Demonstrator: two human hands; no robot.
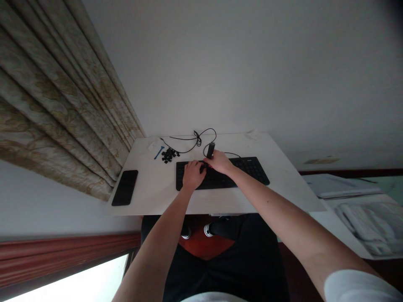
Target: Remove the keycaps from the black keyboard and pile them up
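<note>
A black keyboard [252, 167] lies on the white table. My left hand [193, 175] rests over its left part, fingers stretched out across the keys. My right hand [221, 162] is closed around a short black handheld tool [211, 149] that stands nearly upright above the middle of the keyboard. The tool's lower end is mostly hidden by my fingers, so its exact kind is unclear. A pile of loose black keycaps [169, 155] lies beyond the keyboard's left end, with a thin blue tool [159, 152] beside it.
A black cable [197, 137], partly bundled, loops behind the keyboard. A black phone [125, 187] lies near the table's left edge. The white table [292, 184] meets the wall at the back. A patterned curtain [63, 92] hangs on the left; a white surface with bagged items [371, 222] stands right.
</note>
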